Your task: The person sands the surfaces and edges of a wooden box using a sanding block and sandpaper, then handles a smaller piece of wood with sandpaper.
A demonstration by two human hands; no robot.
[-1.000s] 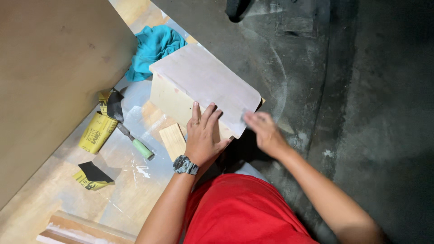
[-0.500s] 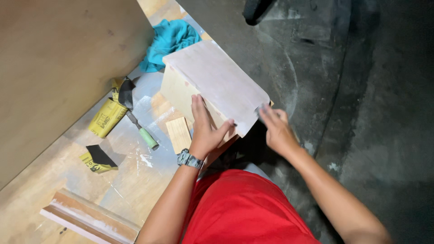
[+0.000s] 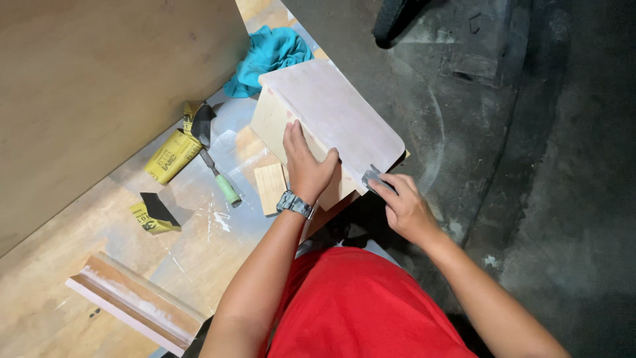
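One pale panel with rounded corners (image 3: 334, 116) stands tilted on edge at the middle of the view, propped against a light wooden board (image 3: 273, 126) behind it, likely so that its lower corner is free to be worked. The left hand (image 3: 306, 169) lies flat against the panel's near face, fingers together and pointing toward twelve o'clock, thumb hooked over the edge, which looks like bracing to keep the piece from shifting. At four o'clock from that hand, the right hand (image 3: 405, 209) pinches a small grey piece of abrasive paper (image 3: 371, 178) between narrow fingertips and presses it on the panel's lower corner. One wristwatch (image 3: 295, 203) sits on the left wrist.

Outward, one small wooden block (image 3: 271, 187) lies just beside the left wrist at nine o'clock. Farther toward nine o'clock rests one chisel with a green handle (image 3: 218, 176), near at hand. Two yellow-backed sandpaper pieces are counted: a larger folded one (image 3: 173, 154) and a smaller scrap (image 3: 151, 215) at eight o'clock. One teal cloth (image 3: 271, 56) is bunched at eleven o'clock. One long strip of wood (image 3: 136, 305) lies at seven o'clock, and one big plywood sheet (image 3: 99, 86) fills the upper left.
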